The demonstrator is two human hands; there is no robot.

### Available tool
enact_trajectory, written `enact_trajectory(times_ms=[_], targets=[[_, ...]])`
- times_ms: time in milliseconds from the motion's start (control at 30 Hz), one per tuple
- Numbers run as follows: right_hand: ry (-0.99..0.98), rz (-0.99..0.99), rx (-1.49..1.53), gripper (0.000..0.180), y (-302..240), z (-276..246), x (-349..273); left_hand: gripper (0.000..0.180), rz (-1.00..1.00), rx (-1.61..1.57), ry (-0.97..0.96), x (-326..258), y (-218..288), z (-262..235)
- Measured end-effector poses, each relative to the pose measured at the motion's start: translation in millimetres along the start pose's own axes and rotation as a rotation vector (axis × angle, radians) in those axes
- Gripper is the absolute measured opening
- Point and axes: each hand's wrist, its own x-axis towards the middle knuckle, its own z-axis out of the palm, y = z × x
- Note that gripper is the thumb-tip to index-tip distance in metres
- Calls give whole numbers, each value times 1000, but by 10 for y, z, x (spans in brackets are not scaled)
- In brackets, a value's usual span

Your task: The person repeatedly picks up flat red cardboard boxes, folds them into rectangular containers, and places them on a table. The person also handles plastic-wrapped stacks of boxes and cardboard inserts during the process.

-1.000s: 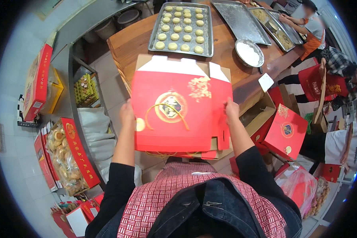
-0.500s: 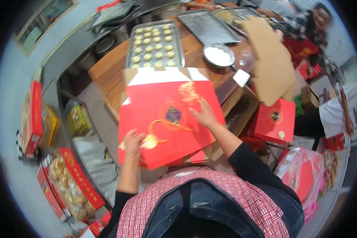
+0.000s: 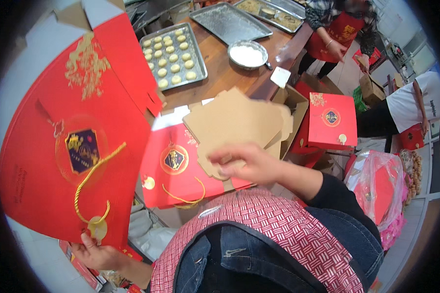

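My left hand point(image 3: 97, 252) grips the lower edge of a large flat red gift box point(image 3: 32, 161), fingers by its round gold tag. The box is raised and tilted at the left, with a gold cord and a dark emblem on its face. My right hand point(image 3: 249, 163) is slightly blurred, its fingers loosely spread over a brown cardboard sheet point(image 3: 234, 117); whether they touch it I cannot tell. That folded-edged sheet lies partly over a second flat red gift box point(image 3: 156, 176) in front of my apron.
On the wooden table point(image 3: 220, 78) are a tray point(image 3: 200, 73) of round pastries, an empty metal tray point(image 3: 230, 24) and a bowl of white powder point(image 3: 248, 54). A finished red box point(image 3: 332, 119) stands at right. A person in a red apron point(image 3: 342, 34) stands beyond.
My left hand has lifted the red box up to the left. The brown cardboard has come from the far right onto the red box below. My right hand has left the lifted box.
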Motion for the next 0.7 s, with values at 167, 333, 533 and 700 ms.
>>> enact_trajectory(times_ms=[167,333,533,700], targets=[[88,-36,-25,73,-15,309,736,16,105,-48,-204,-800,-236,342],[-14,-100,363,99,-61,866,853,24,456,93,-497,-1376,-411,627],[383,-422,-341,83,-162,1093,484,35,-154,-121,-1050,-1655,-752,648],[340,-498,-409,46,-339,576,478,36,166,-108,-683,-1140,-852,947]])
